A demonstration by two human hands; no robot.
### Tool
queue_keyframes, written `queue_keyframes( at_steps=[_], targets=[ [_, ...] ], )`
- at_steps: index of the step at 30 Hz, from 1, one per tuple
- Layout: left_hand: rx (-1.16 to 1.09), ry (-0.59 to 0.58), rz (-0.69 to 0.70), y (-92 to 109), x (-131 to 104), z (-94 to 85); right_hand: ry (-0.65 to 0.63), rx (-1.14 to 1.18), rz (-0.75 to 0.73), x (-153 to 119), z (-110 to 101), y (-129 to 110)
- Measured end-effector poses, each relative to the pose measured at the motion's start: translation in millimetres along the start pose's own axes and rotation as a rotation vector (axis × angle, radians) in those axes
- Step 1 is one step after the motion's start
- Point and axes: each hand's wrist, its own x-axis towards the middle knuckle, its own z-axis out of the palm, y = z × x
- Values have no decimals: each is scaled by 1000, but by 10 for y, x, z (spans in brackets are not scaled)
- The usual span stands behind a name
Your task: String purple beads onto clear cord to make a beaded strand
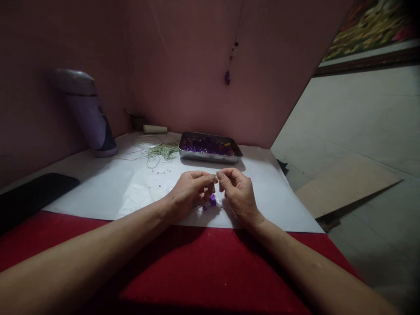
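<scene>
Purple beads show between the left hand and right hand, near the front edge of the desk's white sheet; whether they hang or rest is unclear. Thumb and forefinger of each hand pinch a tiny pale piece, mostly hidden. Markings on the purple bottle, toward the sheet's back left corner, are too blurred to read.

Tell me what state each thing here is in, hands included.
Left hand, pinched shut on a tiny item, unclear what
Right hand, pinched shut at the same item
Tray, uncovered, holding purple beads
Thread, loose, tangled
Bottle, standing
Bead strand, hanging
Paper, spread flat
</scene>
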Motion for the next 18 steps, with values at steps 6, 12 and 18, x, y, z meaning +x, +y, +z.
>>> queue_keyframes(
  at_steps=[6,12,18],
  targets=[
    [-36,8,-53,18,-10,8,33,-21,5,2,0,-44],
    [-44,12,-10,-20,15,-24,43,-4,21,8,-11,-33],
    [-70,40,-7,-7,26,-31,50,6,6,17,-10,-13]
  ],
)
